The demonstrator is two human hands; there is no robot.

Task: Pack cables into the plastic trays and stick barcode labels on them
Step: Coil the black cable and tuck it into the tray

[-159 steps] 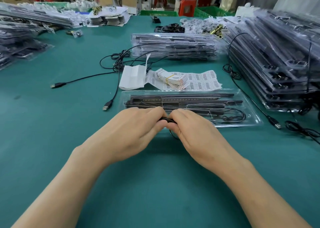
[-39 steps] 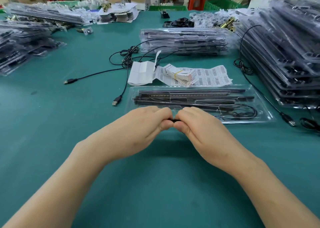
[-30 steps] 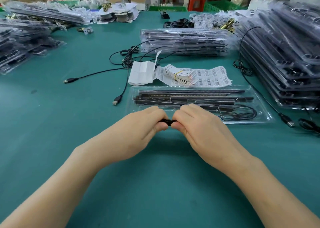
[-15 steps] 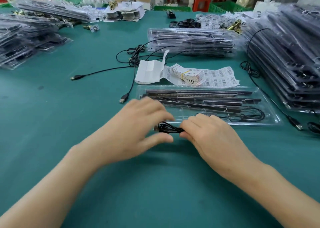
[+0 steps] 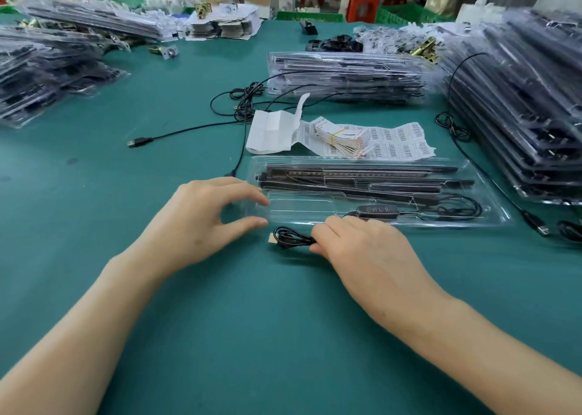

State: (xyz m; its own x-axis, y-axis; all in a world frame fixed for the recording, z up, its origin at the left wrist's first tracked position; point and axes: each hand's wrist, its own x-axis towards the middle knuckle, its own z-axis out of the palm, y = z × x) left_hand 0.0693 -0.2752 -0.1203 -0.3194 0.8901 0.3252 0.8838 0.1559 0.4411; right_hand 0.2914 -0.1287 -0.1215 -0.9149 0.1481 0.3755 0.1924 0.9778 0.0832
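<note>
In the tray (image 5: 299, 207) lie black bars (image 5: 362, 175); right hand (image 5: 368, 252) pinches cable (image 5: 289, 237), left hand (image 5: 201, 217) loose.

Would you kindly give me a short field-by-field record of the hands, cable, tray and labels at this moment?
left hand: open, holds nothing, at the tray's left end
right hand: grip on the coiled cable
cable: bundled, on the table just in front of the tray, not yet inside
tray: clear, holds black bars
labels: sheet lying behind the tray
</note>
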